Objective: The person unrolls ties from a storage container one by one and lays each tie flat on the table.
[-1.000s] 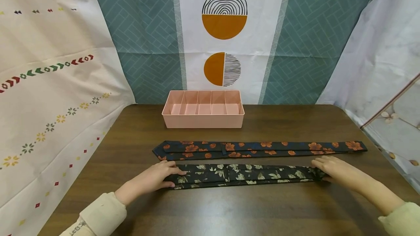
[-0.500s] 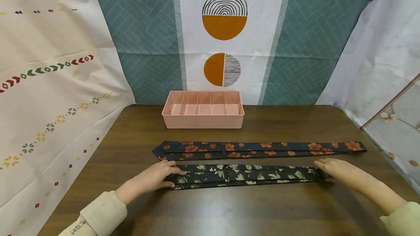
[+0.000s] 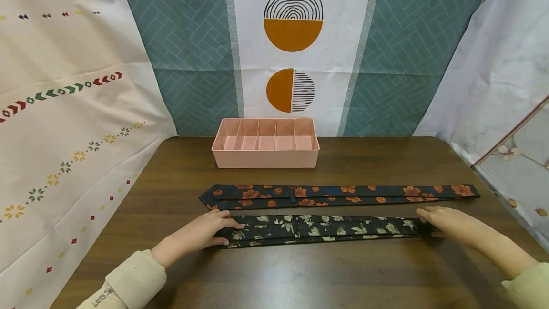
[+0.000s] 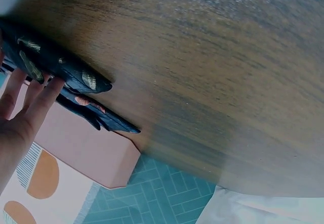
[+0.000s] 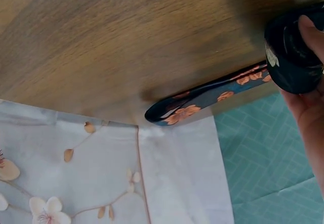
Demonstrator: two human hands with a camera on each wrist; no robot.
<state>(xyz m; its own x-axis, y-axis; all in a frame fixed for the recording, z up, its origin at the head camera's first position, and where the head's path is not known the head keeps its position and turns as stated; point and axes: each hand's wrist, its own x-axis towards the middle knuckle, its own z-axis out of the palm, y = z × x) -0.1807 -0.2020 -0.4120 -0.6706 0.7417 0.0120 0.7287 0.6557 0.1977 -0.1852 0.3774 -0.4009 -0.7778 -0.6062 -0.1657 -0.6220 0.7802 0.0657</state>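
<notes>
A dark necktie (image 3: 339, 229) with pale cream flowers lies lengthwise across the table, folded in half. At its left end my left hand (image 3: 208, 230) holds the fabric between thumb and fingers. In the left wrist view the fingers rest along the edge of the tie's tip (image 4: 76, 72); the thumb is mostly out of sight. My right hand (image 3: 448, 225) grips the other end. The right wrist view shows the thumb pressed on the rounded fold (image 5: 283, 57). Just behind lies a second necktie (image 3: 356, 194), dark with orange flowers, also folded and untouched.
A pink box (image 3: 266, 159) with several narrow compartments stands at the back of the brown table (image 3: 369, 156). Patterned cloths hang behind it and along both sides, a teal and white curtain (image 3: 197, 61) at the rear.
My right hand has slid a little to the right along the near tie's folded end, which looks flatter and less bunched. The left hand and the orange-flowered tie stay put.
</notes>
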